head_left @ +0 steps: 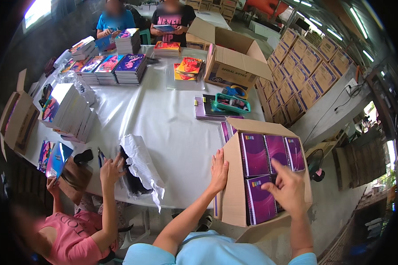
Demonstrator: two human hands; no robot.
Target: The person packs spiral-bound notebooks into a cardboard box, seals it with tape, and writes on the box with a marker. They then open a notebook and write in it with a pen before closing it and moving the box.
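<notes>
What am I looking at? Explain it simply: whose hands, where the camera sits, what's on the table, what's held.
No machine works here. A person in light blue wears a wide fisheye camera on the head, so straight edges bend. The left hand lies against the side of an open carton; the right hand is over the purple notebooks packed inside, thumb and forefinger apart. Neither visibly holds anything. The table carries stacks of books, a green basket and torn white wrapping. A co-worker in pink holds a blue book.
</notes>
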